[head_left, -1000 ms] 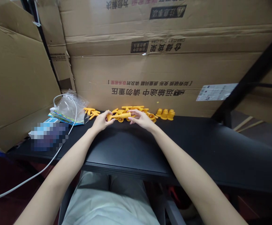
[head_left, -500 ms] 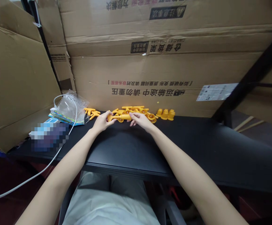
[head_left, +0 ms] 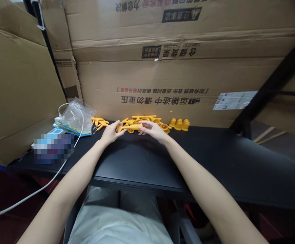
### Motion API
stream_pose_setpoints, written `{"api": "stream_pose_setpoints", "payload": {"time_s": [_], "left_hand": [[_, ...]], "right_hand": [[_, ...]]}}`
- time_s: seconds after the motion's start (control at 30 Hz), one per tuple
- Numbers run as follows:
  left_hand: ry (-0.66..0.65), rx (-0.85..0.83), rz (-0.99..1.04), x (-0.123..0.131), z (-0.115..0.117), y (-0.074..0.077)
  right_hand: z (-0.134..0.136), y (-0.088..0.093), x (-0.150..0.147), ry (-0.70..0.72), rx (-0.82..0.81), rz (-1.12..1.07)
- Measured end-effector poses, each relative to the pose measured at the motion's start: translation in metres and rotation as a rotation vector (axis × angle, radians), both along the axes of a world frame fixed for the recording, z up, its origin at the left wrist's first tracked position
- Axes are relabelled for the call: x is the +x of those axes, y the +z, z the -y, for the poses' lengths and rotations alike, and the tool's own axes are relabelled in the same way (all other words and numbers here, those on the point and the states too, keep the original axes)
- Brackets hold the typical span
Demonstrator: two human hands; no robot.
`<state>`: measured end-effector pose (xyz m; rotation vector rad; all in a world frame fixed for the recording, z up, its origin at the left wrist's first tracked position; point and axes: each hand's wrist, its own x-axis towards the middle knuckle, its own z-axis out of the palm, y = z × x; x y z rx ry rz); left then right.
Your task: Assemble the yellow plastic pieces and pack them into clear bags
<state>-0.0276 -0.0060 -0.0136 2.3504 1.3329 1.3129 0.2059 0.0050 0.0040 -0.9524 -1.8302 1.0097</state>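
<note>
Between my two hands is a long yellow plastic part (head_left: 132, 127), held level just above the table. My left hand (head_left: 110, 132) is closed round its wider left end. At the right end the fingers of my right hand (head_left: 152, 130) pinch it. Just behind lies a heap of yellow plastic parts (head_left: 151, 117), some T-shaped and some with round cup-like ends, partly hidden by the hands. Yellow T-shaped pieces (head_left: 103, 124) lie left of my left hand, beside thin dark coils. Right of the heap, yellow cup-shaped parts (head_left: 179, 124) stand upright.
The black table (head_left: 142, 162) backs onto a tall cardboard sheet (head_left: 142, 74). At the left are clear plastic bags (head_left: 73, 115), a blurred-out item (head_left: 53, 149) and a white cable (head_left: 48, 183). A cardboard box (head_left: 17, 88) stands further left, and a black metal post (head_left: 272, 78) at the right.
My right hand's fingers have shifted slightly at the right end of the yellow part. My left hand and the other things have stayed in place.
</note>
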Motion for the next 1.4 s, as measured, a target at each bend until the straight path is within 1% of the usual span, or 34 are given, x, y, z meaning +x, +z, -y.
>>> {"api": "stream_pose_setpoints", "payload": {"time_s": [0.13,0.33,0.5,0.67,0.8,1.0,1.1,1.2,1.27,1.33,1.4], "left_hand": [[0.004,-0.024,0.002,0.0,-0.001,-0.002],[0.012,-0.012,-0.008,-0.002,-0.003,-0.006],[0.015,-0.018,-0.024,-0.002,-0.002,-0.006],[0.012,-0.013,-0.029,-0.001,-0.001,-0.005],[0.014,-0.004,-0.044,-0.001,-0.001,-0.005],[0.043,0.004,-0.095,-0.002,-0.002,-0.006],[0.06,0.011,-0.117,-0.002,-0.001,-0.005],[0.081,0.011,-0.109,-0.001,0.0,-0.004],[0.083,-0.006,-0.066,-0.001,0.0,-0.004],[0.072,-0.031,-0.014,0.0,-0.001,-0.004],[0.063,-0.048,0.014,-0.001,-0.001,-0.003]], "right_hand": [[-0.002,-0.003,-0.002,-0.015,-0.016,-0.031],[-0.003,-0.006,-0.004,-0.031,-0.022,-0.07],[-0.001,-0.005,-0.005,-0.037,-0.012,-0.095],[0.001,-0.002,-0.005,-0.049,-0.013,-0.075],[0.002,-0.002,-0.006,-0.057,-0.043,-0.089],[0.004,0.0,-0.008,-0.087,-0.125,-0.147],[0.006,0.001,-0.012,-0.096,-0.214,-0.206],[0.009,0.002,-0.017,-0.076,-0.389,-0.331],[0.01,0.005,-0.019,-0.071,-0.49,-0.428],[0.008,0.01,-0.017,-0.087,-0.534,-0.522],[0.004,0.018,-0.011,-0.146,-0.513,-0.601]]}}
